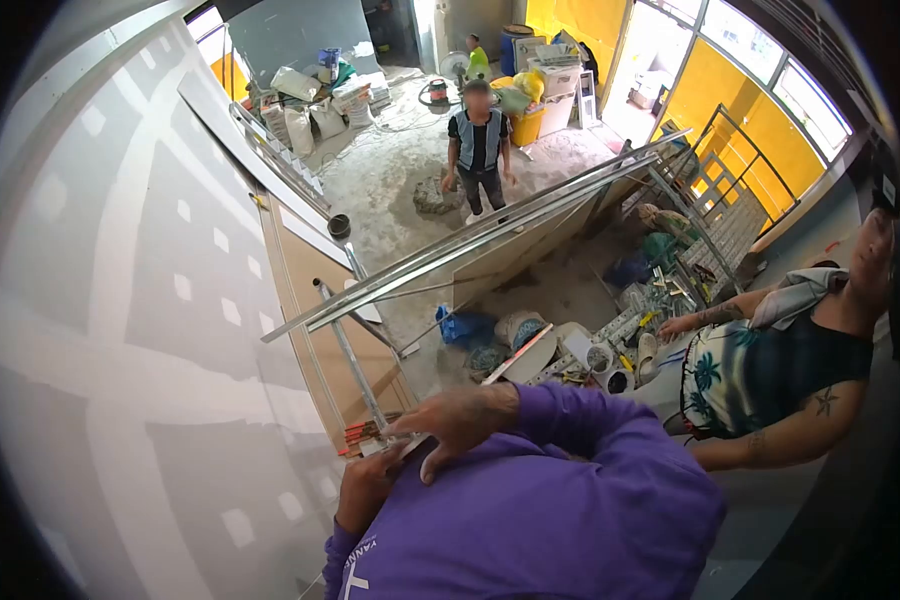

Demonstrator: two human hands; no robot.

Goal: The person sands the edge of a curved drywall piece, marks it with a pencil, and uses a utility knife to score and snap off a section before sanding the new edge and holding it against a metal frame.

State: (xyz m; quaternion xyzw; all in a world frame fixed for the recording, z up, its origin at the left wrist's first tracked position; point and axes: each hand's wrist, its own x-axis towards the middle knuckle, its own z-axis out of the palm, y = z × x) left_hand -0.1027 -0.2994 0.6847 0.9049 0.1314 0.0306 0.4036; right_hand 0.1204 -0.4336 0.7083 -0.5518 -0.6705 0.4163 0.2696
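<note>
Near my waist, my left hand (363, 487) is closed at a small pale metal piece (413, 446), its fingertips partly hidden. My right hand (460, 418) reaches in from the right over the same piece, with its fingers pointing left and its thumb lower down. Both hands are close together. Just beyond the fingertips lies a bundle of red-tipped rods (360, 436), beside the lower end of an upright metal tube (350, 365).
Long metal profiles (490, 235) cross diagonally ahead. A plasterboard wall (170, 300) rises at left. A co-worker (770, 370) is close at right; another person (478, 145) stands on the floor below, one farther back. Tools and buckets (610, 365) lie below right.
</note>
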